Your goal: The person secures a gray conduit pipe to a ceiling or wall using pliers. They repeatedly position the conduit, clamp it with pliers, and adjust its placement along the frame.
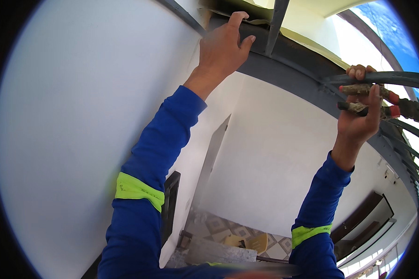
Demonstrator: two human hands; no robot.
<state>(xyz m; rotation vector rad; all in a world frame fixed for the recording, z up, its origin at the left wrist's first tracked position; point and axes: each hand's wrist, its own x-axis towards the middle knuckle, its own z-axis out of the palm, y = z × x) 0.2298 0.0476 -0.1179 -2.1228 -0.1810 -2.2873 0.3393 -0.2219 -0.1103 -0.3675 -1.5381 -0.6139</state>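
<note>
"Out at the right hand, what does the head view show?"

"A pair of pliers, with grimy handles and red at their ends. The right hand is grasping it, thumb laid upward across the handles. The tool's head lies to the right of that hand, toward the rim of the view."

"What is just above it?"

"A curved grey metal bar, running over the pliers and away to the hand's right. The fingertips show along the top of it. Higher and further right is blue sky."

"And the left hand?"

"Raised, well apart from the right one. Its forefinger is bent near the curled edge of a pale sheet, and the thumb stands away from it, with nothing visible between the two. The other fingers are hidden, so I cannot tell whether they grasp anything."

"What surrounds it?"

"A narrow grey crossbar just to its right, meeting a grey steel beam that stretches toward the right hand. To its left is a white wall. Far below both hands, a yellow chair stands on a patterned tile floor."
</note>
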